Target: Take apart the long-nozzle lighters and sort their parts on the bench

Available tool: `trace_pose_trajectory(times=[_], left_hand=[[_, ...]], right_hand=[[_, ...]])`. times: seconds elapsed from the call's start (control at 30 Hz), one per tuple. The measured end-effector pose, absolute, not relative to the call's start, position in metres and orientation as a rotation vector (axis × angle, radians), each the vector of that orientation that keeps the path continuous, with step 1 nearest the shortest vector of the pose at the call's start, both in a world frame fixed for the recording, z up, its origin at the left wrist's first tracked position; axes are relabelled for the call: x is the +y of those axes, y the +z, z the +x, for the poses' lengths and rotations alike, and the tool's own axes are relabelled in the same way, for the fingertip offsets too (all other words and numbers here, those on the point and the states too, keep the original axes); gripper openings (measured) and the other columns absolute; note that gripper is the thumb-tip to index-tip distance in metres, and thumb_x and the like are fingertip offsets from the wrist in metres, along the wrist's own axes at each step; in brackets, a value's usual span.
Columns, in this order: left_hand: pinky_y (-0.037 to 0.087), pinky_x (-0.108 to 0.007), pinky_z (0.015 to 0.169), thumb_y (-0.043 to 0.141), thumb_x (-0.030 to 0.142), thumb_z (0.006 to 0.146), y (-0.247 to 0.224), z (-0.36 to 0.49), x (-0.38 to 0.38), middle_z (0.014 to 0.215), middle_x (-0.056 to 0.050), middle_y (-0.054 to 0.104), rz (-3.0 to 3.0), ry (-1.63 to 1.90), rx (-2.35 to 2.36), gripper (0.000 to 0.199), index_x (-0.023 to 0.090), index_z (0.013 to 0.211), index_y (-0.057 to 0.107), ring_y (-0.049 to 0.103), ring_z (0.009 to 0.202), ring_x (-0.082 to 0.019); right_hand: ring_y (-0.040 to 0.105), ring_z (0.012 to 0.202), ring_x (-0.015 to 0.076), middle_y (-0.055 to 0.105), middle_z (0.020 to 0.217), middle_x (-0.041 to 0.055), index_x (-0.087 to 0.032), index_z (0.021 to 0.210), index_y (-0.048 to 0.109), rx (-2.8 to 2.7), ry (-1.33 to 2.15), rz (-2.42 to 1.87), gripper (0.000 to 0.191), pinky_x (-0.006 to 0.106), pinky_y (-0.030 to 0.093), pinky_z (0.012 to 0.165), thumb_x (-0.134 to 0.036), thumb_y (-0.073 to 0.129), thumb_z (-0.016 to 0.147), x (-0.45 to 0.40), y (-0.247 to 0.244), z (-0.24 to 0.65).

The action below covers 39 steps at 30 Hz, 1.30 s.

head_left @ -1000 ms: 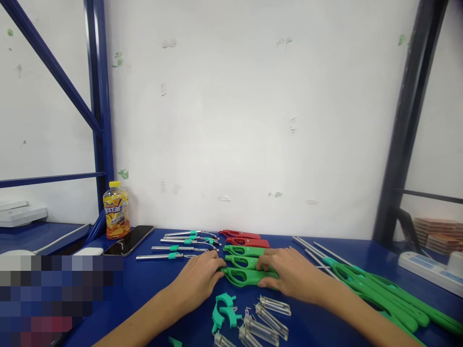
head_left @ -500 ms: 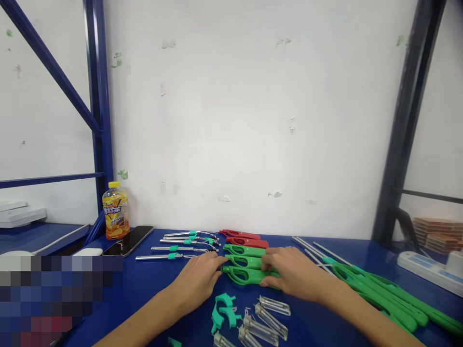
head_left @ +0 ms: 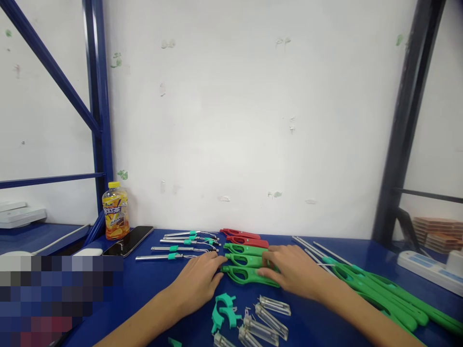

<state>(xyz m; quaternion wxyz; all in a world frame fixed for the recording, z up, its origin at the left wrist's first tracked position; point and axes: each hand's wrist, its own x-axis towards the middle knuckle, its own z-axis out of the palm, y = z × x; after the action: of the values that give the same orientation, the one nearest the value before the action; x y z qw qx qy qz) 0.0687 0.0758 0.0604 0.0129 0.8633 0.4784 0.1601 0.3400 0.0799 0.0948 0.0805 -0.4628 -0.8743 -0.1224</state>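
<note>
Several green lighter casings [head_left: 241,249] with open trigger loops lie side by side in front of me. My left hand [head_left: 200,278] is at their left tips, thumb and forefinger closed around the narrow end of the nearest green casing [head_left: 249,276]. At the other end, my right hand [head_left: 294,270] has its thumb on the nearest casing and bent fingers over the one behind. Red casings [head_left: 248,241] continue the row toward the wall. Nearer me lie teal trigger pieces [head_left: 226,308] and several clear fuel tanks [head_left: 271,320].
Metal tubes with wires and teal clips [head_left: 173,248] lie at the left. Assembled green long lighters [head_left: 390,294] with metal rods rest at the right. A phone [head_left: 128,241] and a drink bottle [head_left: 115,212] stand by the blue post; a power strip [head_left: 428,270] lies far right.
My right thumb has shifted slightly up and away from me, onto the nearest green casing. The left hand and the laid-out parts look almost the same.
</note>
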Motion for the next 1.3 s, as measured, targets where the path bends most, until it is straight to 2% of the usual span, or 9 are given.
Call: trace_pose_trajectory(times=[0.07,0.17,0.27,0.33,0.4,0.57,0.73,1.3], left_hand=[[0.05,-0.042,0.097,0.051,0.024,0.095,0.06,0.069,0.076,0.117,-0.009,0.067,2.688,0.492,1.497,0.039,0.023,0.132,0.06,0.062,0.114,-0.028],[0.05,-0.042,0.096,0.051,0.024,0.094,0.06,0.069,0.077,0.116,-0.008,0.066,2.69,0.505,1.49,0.039,0.025,0.132,0.059,0.062,0.113,-0.028],[0.05,-0.042,0.096,0.05,0.024,0.095,0.061,0.069,0.077,0.117,-0.008,0.065,2.692,0.524,1.477,0.04,0.026,0.134,0.056,0.062,0.114,-0.027],[0.049,-0.043,0.097,0.049,0.023,0.095,0.061,0.069,0.076,0.118,-0.008,0.065,2.694,0.522,1.475,0.04,0.026,0.135,0.056,0.061,0.115,-0.027],[0.049,-0.043,0.097,0.049,0.022,0.096,0.061,0.069,0.075,0.118,-0.008,0.065,2.695,0.516,1.475,0.04,0.025,0.135,0.055,0.061,0.115,-0.027],[0.049,-0.043,0.098,0.05,0.023,0.096,0.06,0.069,0.073,0.119,-0.009,0.065,2.696,0.515,1.48,0.041,0.026,0.137,0.054,0.061,0.115,-0.027],[0.049,-0.044,0.099,0.048,0.024,0.097,0.061,0.07,0.072,0.122,-0.009,0.064,2.685,0.511,1.484,0.044,0.026,0.141,0.05,0.06,0.117,-0.028],[0.047,-0.046,0.102,0.048,0.023,0.096,0.062,0.069,0.073,0.126,-0.011,0.064,2.688,0.474,1.501,0.045,0.023,0.141,0.05,0.059,0.12,-0.029]], right_hand=[[0.071,0.077,0.0266,0.075,0.087,0.0069,-0.023,0.091,0.072,-2.579,-0.388,-1.398,0.04,0.03,0.039,0.06,-0.049,0.044,0.102,0.08,0.096,0.341],[0.071,0.077,0.0261,0.076,0.087,0.0055,-0.024,0.09,0.072,-2.567,-0.349,-1.438,0.032,0.029,0.037,0.06,-0.045,0.05,0.1,0.079,0.099,0.341],[0.069,0.075,0.0261,0.075,0.084,0.0029,-0.026,0.095,0.071,-2.598,-0.25,-1.422,0.03,0.029,0.035,0.058,-0.055,0.063,0.091,0.076,0.1,0.34],[0.068,0.073,0.0265,0.073,0.08,0.0003,-0.028,0.1,0.068,-2.621,-0.183,-1.393,0.038,0.029,0.032,0.057,-0.061,0.071,0.081,0.075,0.099,0.339],[0.067,0.072,0.026,0.072,0.076,-0.0015,-0.029,0.101,0.066,-2.635,-0.151,-1.38,0.04,0.028,0.031,0.056,-0.06,0.076,0.077,0.075,0.097,0.338],[0.069,0.074,0.0265,0.071,0.074,-0.0008,-0.028,0.095,0.066,-2.647,-0.229,-1.402,0.025,0.028,0.031,0.056,-0.051,0.071,0.086,0.079,0.092,0.34],[0.071,0.075,0.0287,0.073,0.076,0.0022,-0.026,0.091,0.065,-2.653,-0.313,-1.441,0.029,0.028,0.033,0.057,-0.055,0.067,0.087,0.082,0.09,0.341],[0.073,0.074,0.0303,0.075,0.078,0.0077,-0.021,0.087,0.067,-2.617,-0.485,-1.554,0.024,0.03,0.036,0.056,-0.043,0.063,0.093,0.086,0.086,0.344]])
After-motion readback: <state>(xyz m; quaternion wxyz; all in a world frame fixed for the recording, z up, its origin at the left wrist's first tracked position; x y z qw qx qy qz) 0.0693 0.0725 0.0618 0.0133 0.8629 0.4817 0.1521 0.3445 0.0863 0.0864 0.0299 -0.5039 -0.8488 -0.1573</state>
